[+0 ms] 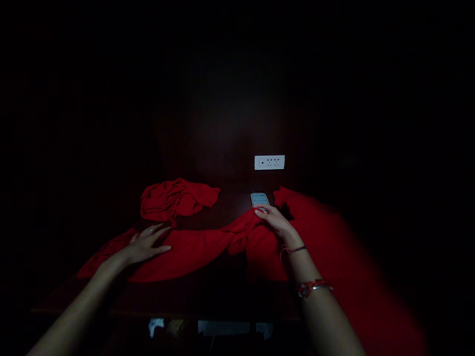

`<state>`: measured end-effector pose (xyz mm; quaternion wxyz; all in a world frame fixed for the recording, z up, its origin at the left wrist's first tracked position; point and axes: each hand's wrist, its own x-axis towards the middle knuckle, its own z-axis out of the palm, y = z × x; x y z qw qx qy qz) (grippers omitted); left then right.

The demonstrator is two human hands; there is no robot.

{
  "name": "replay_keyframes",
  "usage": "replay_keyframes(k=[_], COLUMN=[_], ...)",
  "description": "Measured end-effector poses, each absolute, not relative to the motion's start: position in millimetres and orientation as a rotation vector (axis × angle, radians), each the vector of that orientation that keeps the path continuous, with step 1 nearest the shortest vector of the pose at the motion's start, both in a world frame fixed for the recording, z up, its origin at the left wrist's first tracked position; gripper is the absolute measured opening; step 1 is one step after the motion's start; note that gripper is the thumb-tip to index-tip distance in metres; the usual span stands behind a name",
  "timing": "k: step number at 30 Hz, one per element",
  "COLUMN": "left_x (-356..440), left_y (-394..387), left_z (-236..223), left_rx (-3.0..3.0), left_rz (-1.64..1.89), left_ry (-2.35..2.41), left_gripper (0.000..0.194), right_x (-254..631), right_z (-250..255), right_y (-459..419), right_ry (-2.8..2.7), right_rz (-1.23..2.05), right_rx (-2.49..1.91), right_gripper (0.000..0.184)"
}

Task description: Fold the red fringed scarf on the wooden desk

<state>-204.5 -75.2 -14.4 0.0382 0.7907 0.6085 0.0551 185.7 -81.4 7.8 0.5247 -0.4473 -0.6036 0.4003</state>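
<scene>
A long red cloth (200, 249) stretches across a dark table, with a gathered twist near its middle. Over its left part lies my left hand (148, 244), fingers spread and resting on the fabric. My right hand (272, 220) has its thumb and fingers closed on the upper edge of the red cloth, right of the twist. Just beyond those fingers is a phone (260, 199) with a lit screen, its lower end partly covered by the hand. To the right, more red fabric (315, 222) spreads out and hangs toward the front.
A crumpled red cloth (174, 198) lies at the back left. A white socket plate (269, 162) is on the dark surface behind the table. The table's front edge (92, 311) runs below, with pale items (222, 327) under it. The surroundings are very dark.
</scene>
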Motion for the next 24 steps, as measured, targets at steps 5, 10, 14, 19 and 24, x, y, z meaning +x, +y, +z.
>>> replay_keyframes(k=[5, 10, 14, 19, 24], left_x=[-240.6, -215.4, -208.7, -242.7, -221.5], left_y=[-65.7, -56.1, -36.7, -27.1, -35.3], left_z=[-22.8, 35.7, 103.3, 104.9, 77.9], left_rx=[2.445, 2.218, 2.113, 2.512, 2.492], left_rz=[0.186, 0.81, 1.536, 0.582, 0.343], left_ry=[1.859, 1.825, 1.742, 2.219, 2.273], left_gripper=[0.048, 0.032, 0.036, 0.011, 0.012], right_x=[181.8, 184.2, 187.5, 184.7, 173.6], right_z=[8.1, 5.2, 1.3, -3.2, -4.0], right_y=[-76.2, -69.0, -63.7, -64.8, -72.8], right_ry=[-1.496, -1.411, -1.385, -1.482, -1.739], right_rz=[0.788, 0.585, 0.484, 0.393, 0.347], right_rx=[-1.055, -1.024, -1.025, -1.21, -1.333], right_gripper=[0.025, 0.026, 0.024, 0.016, 0.016])
